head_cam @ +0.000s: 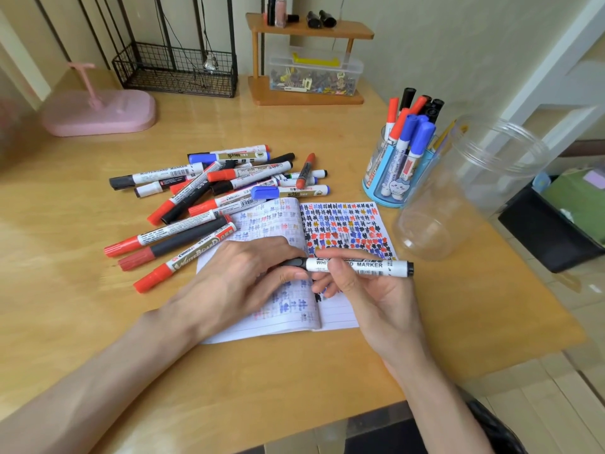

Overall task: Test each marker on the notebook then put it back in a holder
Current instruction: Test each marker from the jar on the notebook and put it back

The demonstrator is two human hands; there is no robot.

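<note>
Two forearms reach in over the near edge of the desk (294, 371) and meet above the open notebook (343, 224), which lies toward the near right of the desktop, its right page crowded with black, blue and red test marks. Between the hands a black whiteboard marker (370, 265) is held level, just above the paper. The left hand (239, 276) has its fingers curled round the dark cap (294, 262). The right hand (366, 296) pinches the white barrel between thumb and fingers, with the black tail end sticking out to the right. Whether the cap is coming off or going on cannot be told. The marker looks light, rigid and smooth plastic, so it should need only a modest grip, best taken mid-barrel, while the cap probably wants a straight pull or push along the axis. A loose pile of markers (212, 188) lies behind the notebook at mid-desk. The blue holder (376, 180), already stocked with capped markers, stands near the right edge. Just beside it a clear jar (465, 191) holds nothing and looks light enough to tip if knocked.
</note>
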